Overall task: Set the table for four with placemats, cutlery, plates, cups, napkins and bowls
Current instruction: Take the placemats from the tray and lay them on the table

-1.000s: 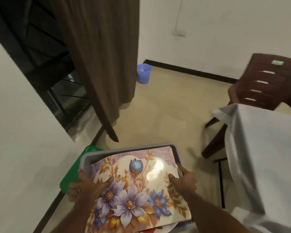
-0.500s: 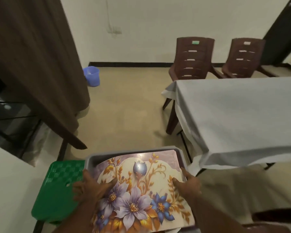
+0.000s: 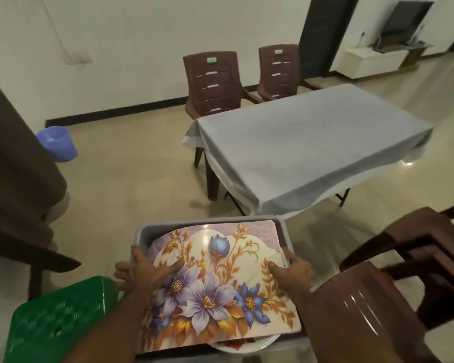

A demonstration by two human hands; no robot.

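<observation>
A grey plastic tub (image 3: pixel 142 233) is in front of me at the bottom centre, carried by both hands. A floral placemat (image 3: pixel 220 286) with purple and blue flowers lies on top and covers its contents. My left hand (image 3: pixel 144 271) grips the tub's left rim, thumb pressed on the placemat. My right hand (image 3: pixel 292 271) grips the right rim the same way. A white plate edge (image 3: pixel 247 345) peeks out under the placemat's near edge. The table (image 3: pixel 312 145), draped in a pale grey cloth, stands ahead to the right.
Two brown plastic chairs (image 3: pixel 212 82) stand behind the table by the wall. Another brown chair (image 3: pixel 393 297) is close at my right. A green stool (image 3: pixel 58 323) sits at lower left, a blue bucket (image 3: pixel 57 144) by the wall, a brown curtain (image 3: pixel 13 158) at left.
My view has swung right, from the window and curtain to the table and room. Both hands keep the same hold on the tub and placemat.
</observation>
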